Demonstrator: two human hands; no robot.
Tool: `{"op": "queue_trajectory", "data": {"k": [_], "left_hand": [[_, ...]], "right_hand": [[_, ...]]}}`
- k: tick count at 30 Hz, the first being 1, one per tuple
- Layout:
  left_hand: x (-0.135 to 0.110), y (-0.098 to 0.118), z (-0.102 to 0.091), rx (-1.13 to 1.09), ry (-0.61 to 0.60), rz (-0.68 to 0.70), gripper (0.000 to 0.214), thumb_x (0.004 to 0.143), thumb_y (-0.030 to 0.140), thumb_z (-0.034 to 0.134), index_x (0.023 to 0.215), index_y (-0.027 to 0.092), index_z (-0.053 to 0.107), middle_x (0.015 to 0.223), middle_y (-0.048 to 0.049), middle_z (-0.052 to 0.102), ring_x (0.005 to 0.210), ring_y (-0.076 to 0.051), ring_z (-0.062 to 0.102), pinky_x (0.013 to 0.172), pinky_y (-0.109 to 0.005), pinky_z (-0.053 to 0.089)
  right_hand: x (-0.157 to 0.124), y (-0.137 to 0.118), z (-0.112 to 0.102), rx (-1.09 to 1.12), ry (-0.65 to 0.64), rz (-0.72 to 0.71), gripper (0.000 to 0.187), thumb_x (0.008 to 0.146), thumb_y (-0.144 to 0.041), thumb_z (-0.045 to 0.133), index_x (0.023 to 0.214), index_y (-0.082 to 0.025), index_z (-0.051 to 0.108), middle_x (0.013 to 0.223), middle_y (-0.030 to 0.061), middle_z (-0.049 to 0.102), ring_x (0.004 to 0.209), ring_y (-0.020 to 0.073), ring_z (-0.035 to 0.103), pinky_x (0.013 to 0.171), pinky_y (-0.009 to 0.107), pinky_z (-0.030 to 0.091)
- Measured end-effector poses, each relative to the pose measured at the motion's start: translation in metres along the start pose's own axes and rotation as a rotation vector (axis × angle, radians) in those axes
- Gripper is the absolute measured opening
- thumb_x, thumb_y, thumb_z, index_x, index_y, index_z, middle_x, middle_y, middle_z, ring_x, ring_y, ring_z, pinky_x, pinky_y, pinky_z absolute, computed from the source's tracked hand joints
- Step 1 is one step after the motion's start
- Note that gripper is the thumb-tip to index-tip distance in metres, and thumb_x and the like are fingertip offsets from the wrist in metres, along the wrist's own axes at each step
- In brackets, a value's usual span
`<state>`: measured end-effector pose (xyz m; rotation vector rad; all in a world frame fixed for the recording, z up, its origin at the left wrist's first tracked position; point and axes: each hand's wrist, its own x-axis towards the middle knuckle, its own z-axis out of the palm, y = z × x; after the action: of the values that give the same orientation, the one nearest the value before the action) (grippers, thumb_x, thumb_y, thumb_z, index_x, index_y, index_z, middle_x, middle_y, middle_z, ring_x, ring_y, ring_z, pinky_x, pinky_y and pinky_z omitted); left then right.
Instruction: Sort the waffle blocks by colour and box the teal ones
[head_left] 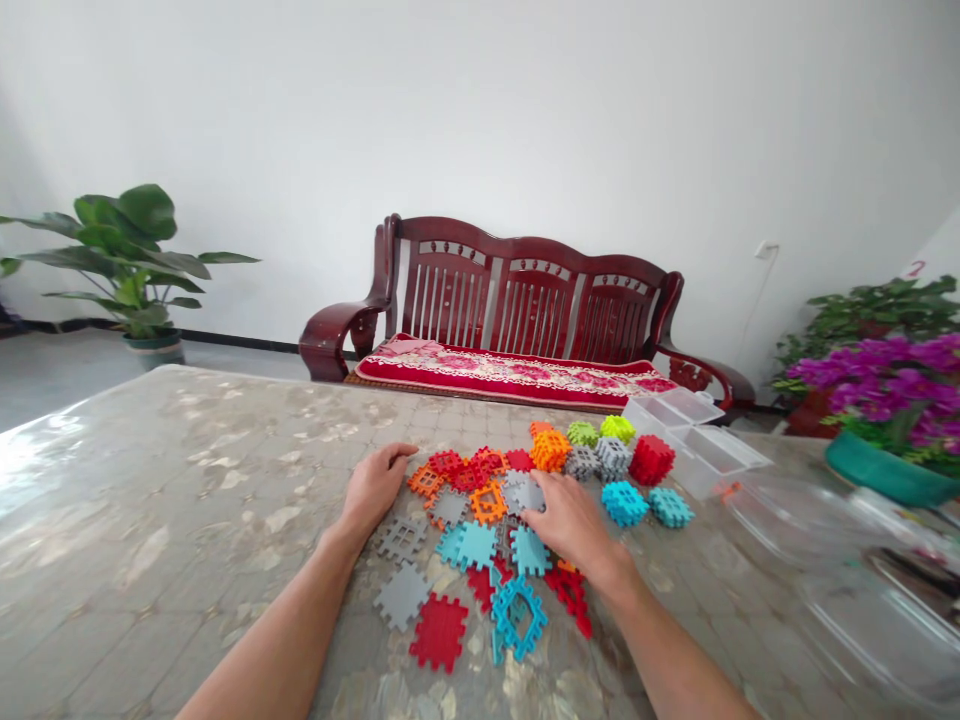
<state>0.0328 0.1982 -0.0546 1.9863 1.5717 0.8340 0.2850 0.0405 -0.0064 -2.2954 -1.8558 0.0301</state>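
Note:
A pile of flat interlocking plastic tiles [480, 520] in red, orange, grey and blue lies on the marble-patterned table [187, 480]. Behind it stand several assembled cubes, among them an orange cube [550, 449], a red cube [651, 459] and a blue cube [624, 503]. My left hand [373, 489] rests at the pile's left edge, fingers curled, its fingertips by an orange tile [426, 480]. My right hand [568, 517] lies palm down over the pile's right side, its fingers on a grey tile [525, 494]. I cannot see what is under its palm.
A clear plastic box [694, 440] stands behind the cubes at the right. Clear lids or trays [862, 590] lie at the right edge. A teal pot of purple flowers [892, 420] stands beyond. A red wooden bench [517, 320] and a leafy plant [127, 260] stand behind the table.

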Motion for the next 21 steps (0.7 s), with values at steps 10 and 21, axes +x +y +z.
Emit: {"op": "queue_trajectory", "data": {"k": [10,21], "left_hand": [[0.004,-0.007,0.004,0.016,0.007,0.016,0.037,0.086,0.026,0.045,0.108,0.025,0.076,0.107,-0.0012,0.079,0.099,-0.021,0.071,0.088,-0.029,0.052],[0.002,-0.001,-0.001,0.041,-0.019,-0.003,0.039,0.087,0.025,0.044,0.109,0.024,0.075,0.109,-0.0018,0.078,0.101,-0.021,0.071,0.090,-0.029,0.051]], "right_hand": [[0.017,0.053,-0.028,0.230,0.231,0.164,0.050,0.085,-0.041,0.060,0.131,-0.021,0.063,0.126,0.0085,0.071,0.113,0.0227,0.067,0.096,0.030,0.049],[0.046,0.123,-0.059,-0.136,0.159,0.485,0.051,0.088,-0.048,0.057,0.127,-0.017,0.064,0.118,0.0163,0.072,0.111,0.0301,0.067,0.086,0.035,0.049]]}}
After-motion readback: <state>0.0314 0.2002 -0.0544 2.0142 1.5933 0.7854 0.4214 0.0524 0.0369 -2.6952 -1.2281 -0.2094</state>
